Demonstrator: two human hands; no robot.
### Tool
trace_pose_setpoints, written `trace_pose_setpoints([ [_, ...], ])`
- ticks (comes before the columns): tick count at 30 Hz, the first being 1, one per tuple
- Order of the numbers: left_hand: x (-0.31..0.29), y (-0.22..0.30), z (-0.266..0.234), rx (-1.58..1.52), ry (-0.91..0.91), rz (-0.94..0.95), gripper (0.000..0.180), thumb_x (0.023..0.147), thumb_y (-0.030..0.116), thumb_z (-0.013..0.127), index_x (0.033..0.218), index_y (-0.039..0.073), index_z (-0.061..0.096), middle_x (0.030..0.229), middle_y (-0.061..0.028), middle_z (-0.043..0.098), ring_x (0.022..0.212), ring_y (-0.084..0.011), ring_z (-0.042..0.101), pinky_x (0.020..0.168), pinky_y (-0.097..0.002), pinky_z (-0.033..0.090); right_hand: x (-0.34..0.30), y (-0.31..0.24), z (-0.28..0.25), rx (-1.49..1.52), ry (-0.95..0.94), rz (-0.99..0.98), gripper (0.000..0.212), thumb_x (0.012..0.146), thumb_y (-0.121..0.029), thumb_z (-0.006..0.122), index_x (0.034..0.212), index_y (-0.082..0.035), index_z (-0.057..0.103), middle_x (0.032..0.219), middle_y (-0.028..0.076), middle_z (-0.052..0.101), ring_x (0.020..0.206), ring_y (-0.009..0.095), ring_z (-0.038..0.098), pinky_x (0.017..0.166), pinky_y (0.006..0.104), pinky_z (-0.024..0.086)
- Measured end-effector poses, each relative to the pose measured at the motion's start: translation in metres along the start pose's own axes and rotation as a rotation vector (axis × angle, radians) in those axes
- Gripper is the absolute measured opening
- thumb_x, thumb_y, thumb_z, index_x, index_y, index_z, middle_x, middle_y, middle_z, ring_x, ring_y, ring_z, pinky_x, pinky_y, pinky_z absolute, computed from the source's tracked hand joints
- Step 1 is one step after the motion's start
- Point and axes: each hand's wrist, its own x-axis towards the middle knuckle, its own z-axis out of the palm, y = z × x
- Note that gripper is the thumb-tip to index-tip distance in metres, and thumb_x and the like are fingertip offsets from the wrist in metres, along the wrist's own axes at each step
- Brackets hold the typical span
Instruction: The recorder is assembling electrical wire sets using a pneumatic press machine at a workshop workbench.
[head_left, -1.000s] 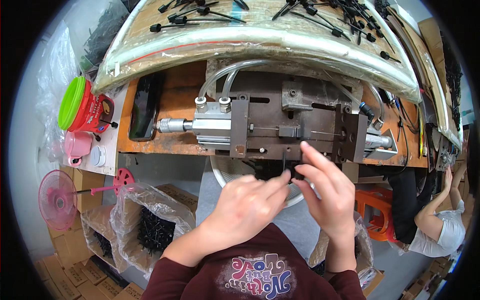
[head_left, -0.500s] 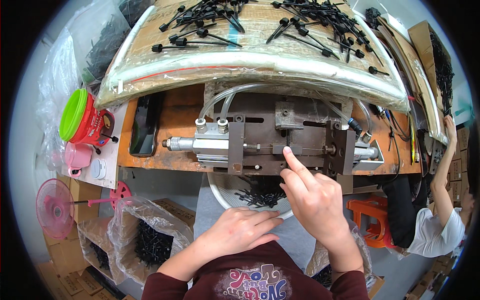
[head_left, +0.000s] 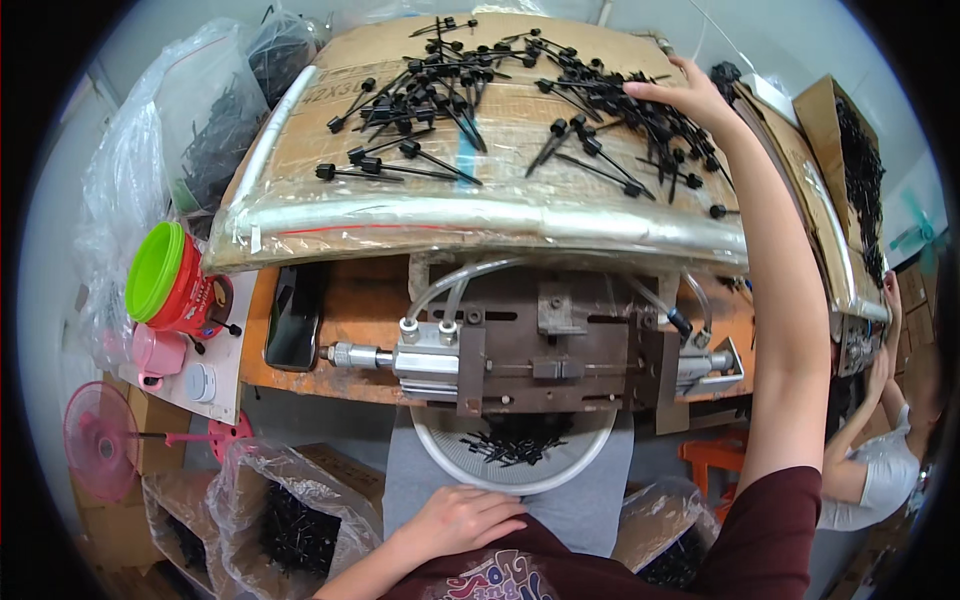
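Observation:
My right hand [head_left: 688,98] is stretched far out over a pile of black plastic pieces with knobbed heads and thin stems [head_left: 655,120]. Its thumb and forefinger are spread apart at the pile's edge, and nothing shows between them. My left hand [head_left: 468,520] lies flat against my lap, holding nothing, just in front of a white basket [head_left: 600,450] with small black pieces inside. Between me and the pile stands a dark metal fixture [head_left: 520,385] with a silver air cylinder [head_left: 428,365] at its left end. A small centre block [head_left: 556,369] sits in the fixture without a hand on it.
A plastic-wrapped cardboard surface [head_left: 330,225] carries the piles. On the left are a phone [head_left: 293,320], a red tub with a green rim [head_left: 178,285], a pink mug [head_left: 158,355] and a pink fan [head_left: 100,440]. Bagged boxes [head_left: 300,530] flank my lap. Another person [head_left: 880,475] works at far right.
My right hand has left the fixture's centre block and reached forward to the right-hand pile. My left hand remains near my lap. The view has tilted up, showing more of the cardboard surface.

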Motion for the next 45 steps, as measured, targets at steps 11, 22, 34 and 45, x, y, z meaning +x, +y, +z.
trace_pose_setpoints([
  [11,-0.027,-0.021,0.01,0.026,-0.027,-0.103,0.015,0.078,0.022,0.074,0.084,0.009,0.072,0.084,-0.0006,0.071,0.068,-0.0178,0.068,0.06,-0.0292,0.055,-0.024,-0.042,0.02,0.152,-0.364,-0.077,0.075,0.064,-0.038,0.082,0.128,-0.01,0.056,0.12,0.01,0.06,0.112,0.021,0.054,0.098,0.0303,0.039],
  [22,-0.026,-0.012,0.017,0.049,0.013,-0.029,0.011,0.08,0.018,0.072,0.082,0.008,0.071,0.08,-0.0025,0.07,0.069,-0.0184,0.068,0.06,-0.0306,0.054,-0.055,-0.07,0.0,-0.02,-0.364,-0.302,0.066,0.065,-0.039,0.083,0.121,-0.013,0.062,0.124,0.011,0.06,0.119,0.03,0.053,0.101,0.0393,0.041],
  [34,-0.035,-0.007,0.026,0.071,-0.047,-0.033,0.011,0.081,0.019,0.071,0.082,0.008,0.071,0.081,-0.0021,0.07,0.07,-0.0179,0.068,0.062,-0.0298,0.054,-0.079,-0.125,-0.033,-0.208,-0.297,-0.323,0.045,0.074,-0.04,0.077,0.107,-0.011,0.068,0.114,0.008,0.063,0.114,0.023,0.055,0.093,0.0363,0.046],
  [45,-0.037,-0.006,0.027,0.089,-0.064,-0.04,0.011,0.081,0.018,0.071,0.081,0.008,0.07,0.08,-0.0021,0.07,0.07,-0.0184,0.068,0.062,-0.0304,0.054,-0.041,-0.12,0.0,-0.38,-0.44,-0.252,0.054,0.059,-0.017,0.084,0.109,-0.005,0.068,0.1,0.015,0.069,0.093,0.029,0.066,0.083,0.0365,0.052],
])
